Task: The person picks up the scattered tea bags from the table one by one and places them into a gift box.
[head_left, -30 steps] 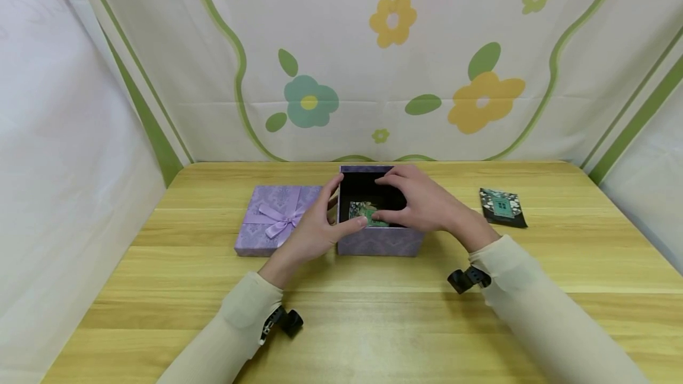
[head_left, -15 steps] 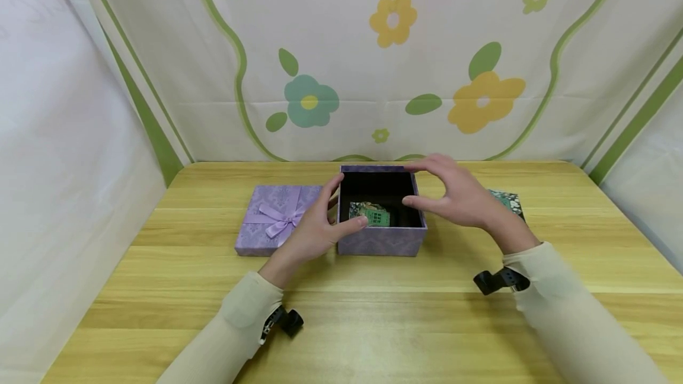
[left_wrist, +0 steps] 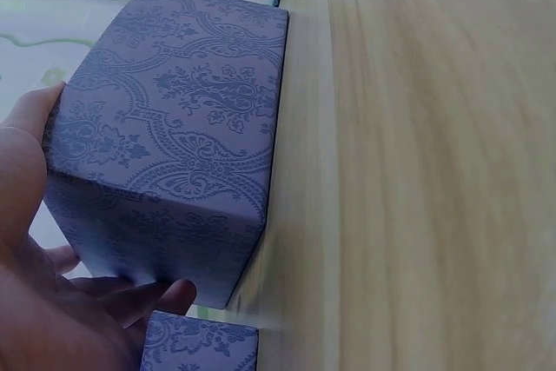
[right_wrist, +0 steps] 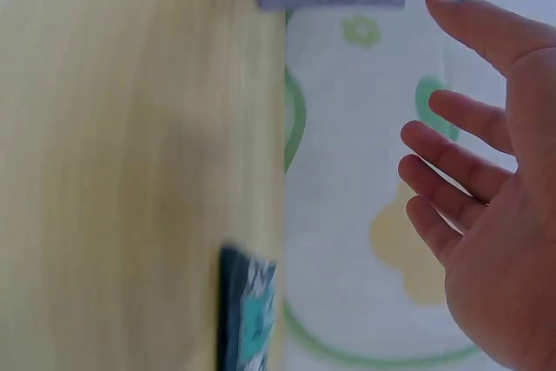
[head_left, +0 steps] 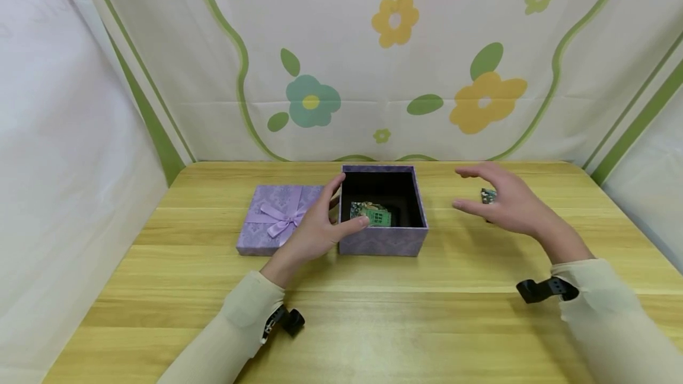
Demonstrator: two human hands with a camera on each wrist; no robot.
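A purple patterned gift box [head_left: 381,242] stands uncovered on the table, its inside black. Within it lies a flat packet [head_left: 380,218] with a green label. My left hand [head_left: 315,227] grips the box at its left side, thumb over the front rim and fingers along the side wall; the left wrist view shows the fingers against the box's walls [left_wrist: 187,102]. My right hand [head_left: 504,200] is in the air right of the box, fingers spread and holding nothing. Below it a second, dark packet [right_wrist: 250,319] with a teal label lies on the table, mostly hidden by the hand in the head view.
The box's purple lid [head_left: 267,236], with a ribbon bow [head_left: 283,221], lies left of the box, close to my left hand. Behind the wooden table [head_left: 373,325] hangs a white cloth [head_left: 347,46] printed with flowers; white cloth also hangs at both sides.
My right hand has come out of the box, leaving the packet inside, and moved right until it is over the second packet. The left hand keeps its grip on the box.
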